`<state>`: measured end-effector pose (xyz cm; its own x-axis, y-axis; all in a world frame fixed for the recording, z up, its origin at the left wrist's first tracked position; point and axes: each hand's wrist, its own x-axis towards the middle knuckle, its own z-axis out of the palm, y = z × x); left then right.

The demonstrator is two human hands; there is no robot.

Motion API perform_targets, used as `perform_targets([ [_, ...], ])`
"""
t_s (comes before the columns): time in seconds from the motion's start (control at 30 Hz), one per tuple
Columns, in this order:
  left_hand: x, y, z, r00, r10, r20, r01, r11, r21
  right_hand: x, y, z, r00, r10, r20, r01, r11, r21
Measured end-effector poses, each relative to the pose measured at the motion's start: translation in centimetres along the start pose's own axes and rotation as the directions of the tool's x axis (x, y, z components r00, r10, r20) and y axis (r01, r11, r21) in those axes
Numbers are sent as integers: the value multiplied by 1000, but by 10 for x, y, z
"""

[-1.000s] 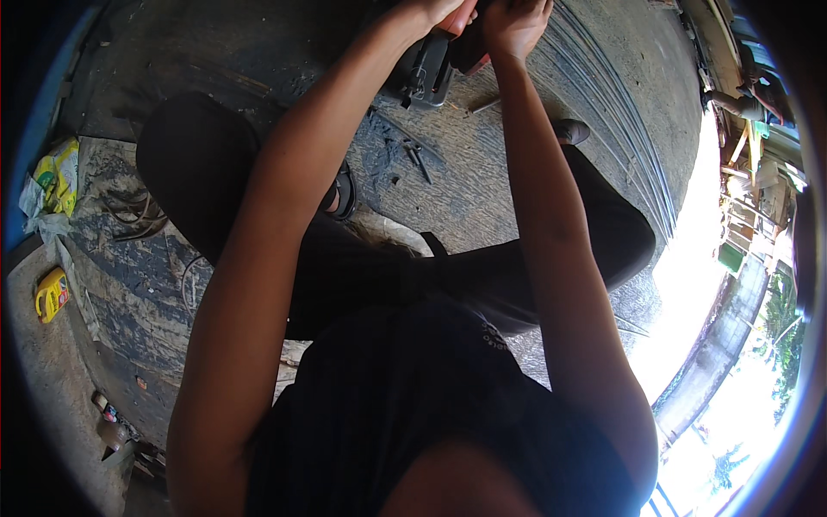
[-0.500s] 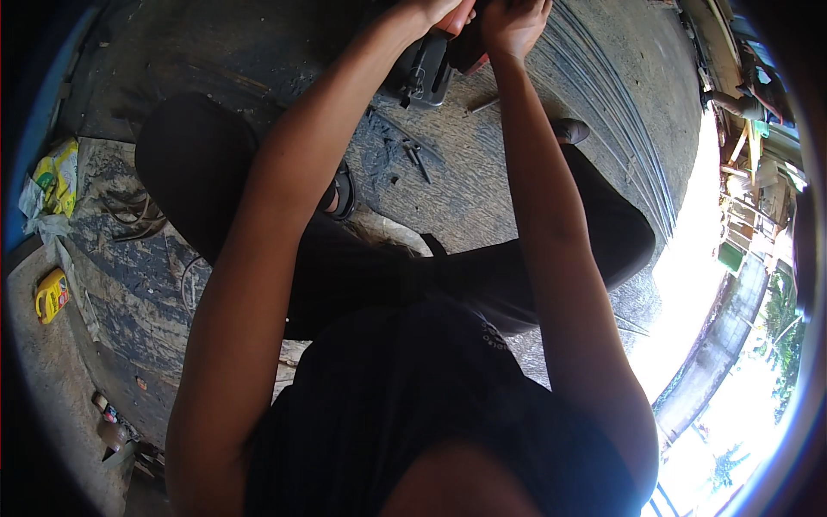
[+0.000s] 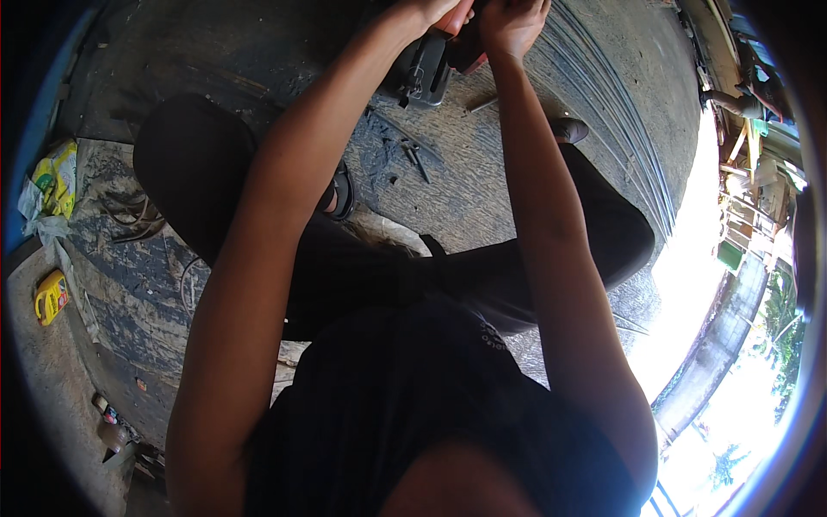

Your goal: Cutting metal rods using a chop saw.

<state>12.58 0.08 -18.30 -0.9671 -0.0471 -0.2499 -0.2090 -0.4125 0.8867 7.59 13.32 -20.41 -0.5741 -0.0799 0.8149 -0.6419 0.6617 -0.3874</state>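
Note:
At the top edge, beyond my crossed legs, a machine with red parts and a black metal base point(image 3: 428, 82) stands on the ground, partly cut off by the picture. My left hand point(image 3: 435, 10) is closed on its red part point(image 3: 453, 21), with a fingertip showing on the far side. To the right of it my right hand point(image 3: 512, 33) has its fingers curled; what they hold is hidden. A short metal piece point(image 3: 484, 104) lies just below the right wrist. Nearer to me a slim dark tool point(image 3: 418, 162) rests on the ground among black dust.
Long thin metal rods point(image 3: 616, 112) run along the ground at right. At left are a yellow-green bag point(image 3: 59, 183) and a yellow jug point(image 3: 52, 297). My sandalled foot point(image 3: 343, 194) is beneath my left forearm. Another person's bare limb point(image 3: 732, 104) shows at far right.

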Motion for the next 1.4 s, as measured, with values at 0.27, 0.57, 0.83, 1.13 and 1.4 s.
perform_targets([
  [0.27,2,-1,1,998,66,-19,-65,996,53,-1,1,-1,999,-39,-7,40,999,6],
  [0.57,1,-2,0,998,55,-8,-54,998,35,-5,11,4,998,-46,37,48,998,-48],
  [0.83,2,-3,0,998,56,-3,-56,998,19,-4,5,1,999,16,45,-16,1000,-4],
  [1.13,4,-5,-1,998,64,7,-64,998,26,-3,-2,-2,997,74,17,-75,996,53],
  [1.4,1,-4,-2,998,58,7,-58,998,26,-6,1,-2,997,54,48,-54,998,8],
])
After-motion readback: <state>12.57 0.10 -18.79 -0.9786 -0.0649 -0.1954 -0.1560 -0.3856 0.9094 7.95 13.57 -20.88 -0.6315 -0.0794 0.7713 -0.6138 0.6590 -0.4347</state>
